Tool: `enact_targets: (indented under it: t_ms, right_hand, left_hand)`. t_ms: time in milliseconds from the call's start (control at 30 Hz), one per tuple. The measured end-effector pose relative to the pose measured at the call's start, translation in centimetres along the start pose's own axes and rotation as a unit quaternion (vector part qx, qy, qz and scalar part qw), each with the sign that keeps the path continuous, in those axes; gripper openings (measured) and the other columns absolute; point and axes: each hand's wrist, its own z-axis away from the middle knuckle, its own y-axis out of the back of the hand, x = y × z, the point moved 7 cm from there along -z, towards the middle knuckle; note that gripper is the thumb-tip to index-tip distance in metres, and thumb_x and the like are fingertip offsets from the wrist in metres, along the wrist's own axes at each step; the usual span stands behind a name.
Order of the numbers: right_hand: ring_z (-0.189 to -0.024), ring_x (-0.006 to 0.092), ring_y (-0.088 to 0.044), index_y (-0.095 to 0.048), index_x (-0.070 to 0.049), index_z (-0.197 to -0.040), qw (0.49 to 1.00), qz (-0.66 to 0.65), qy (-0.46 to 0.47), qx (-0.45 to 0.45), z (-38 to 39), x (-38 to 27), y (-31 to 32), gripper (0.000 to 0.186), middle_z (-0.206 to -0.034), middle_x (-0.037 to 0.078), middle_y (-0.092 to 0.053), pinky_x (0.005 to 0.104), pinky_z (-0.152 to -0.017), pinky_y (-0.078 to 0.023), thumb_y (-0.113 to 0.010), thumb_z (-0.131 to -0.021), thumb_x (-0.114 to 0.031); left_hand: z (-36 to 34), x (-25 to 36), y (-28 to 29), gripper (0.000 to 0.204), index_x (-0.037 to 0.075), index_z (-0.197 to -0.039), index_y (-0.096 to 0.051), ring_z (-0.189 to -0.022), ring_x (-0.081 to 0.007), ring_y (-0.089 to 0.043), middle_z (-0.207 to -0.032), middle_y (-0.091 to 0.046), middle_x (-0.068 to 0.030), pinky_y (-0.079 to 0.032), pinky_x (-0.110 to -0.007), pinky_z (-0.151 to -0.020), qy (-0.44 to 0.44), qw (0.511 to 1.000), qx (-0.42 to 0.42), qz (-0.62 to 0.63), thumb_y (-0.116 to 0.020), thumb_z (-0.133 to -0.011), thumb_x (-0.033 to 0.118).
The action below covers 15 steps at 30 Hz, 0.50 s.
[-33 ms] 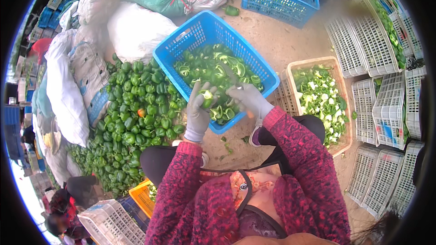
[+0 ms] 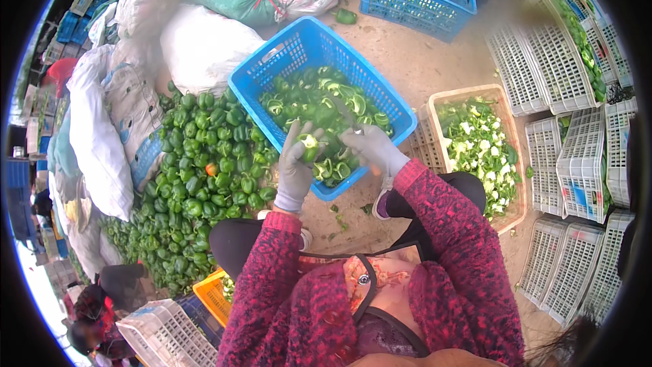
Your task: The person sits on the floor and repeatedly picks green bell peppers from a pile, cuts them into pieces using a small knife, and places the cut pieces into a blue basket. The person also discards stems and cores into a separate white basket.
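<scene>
Both my hands wear grey gloves above the near edge of a blue plastic crate (image 2: 246,98). My left hand (image 2: 293,175) is closed around a green pepper (image 2: 310,144) with a pale cut part showing at its top. In my right hand (image 2: 375,148) is a knife (image 2: 341,110), its blade pointing up and left over the crate; an orange bit shows under the palm, perhaps the handle's end. Cut green pepper pieces (image 2: 353,100) lie in the crate beneath. Left of it spreads a large heap of whole green peppers (image 2: 197,183), with one orange-red pepper (image 2: 211,169) among them.
By my right knee stands a beige crate (image 2: 521,183) of pale pepper cores. Stacked white crates (image 2: 577,163) line the right side. A second blue crate (image 2: 414,10) and stuffed sacks (image 2: 204,47) are at the back. A yellow crate (image 2: 212,293) sits near left. Other people are at the edges.
</scene>
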Motion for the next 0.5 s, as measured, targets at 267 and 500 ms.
enact_targets:
  t_ms: [267, 500]
  right_hand:
    - [-0.08, 0.008, -0.057, -0.064, -0.008, -0.133, 0.986, 0.049, 0.133, -0.087, 1.3, -1.8, -2.9, 0.048, -0.096, -0.001, -0.065, 0.0249, -0.06, -0.046, -0.078, -0.093, -0.032]
    - [-0.075, 0.0114, -0.061, -0.066, -0.005, -0.128, 0.985, 0.148, 0.084, -0.04, 2.2, -1.8, -2.0, 0.052, -0.091, 0.003, -0.067, 0.0286, -0.064, -0.05, -0.078, -0.092, -0.039]
  left_hand:
    - [0.6, 1.1, -3.1, 0.077, -0.003, -0.161, -0.029, -0.149, -0.0292, -0.042, -0.166, -0.033, -0.0188, -0.037, -0.039, -0.119, -0.029, 0.932, -0.124, -0.339, -0.053, -0.093, 0.024]
    - [1.8, 0.3, -4.4, 0.077, -0.002, -0.161, -0.031, -0.145, -0.0314, -0.046, -0.168, -0.028, -0.0192, -0.038, -0.041, -0.118, -0.176, 0.897, -0.105, -0.391, -0.058, -0.095, 0.027]
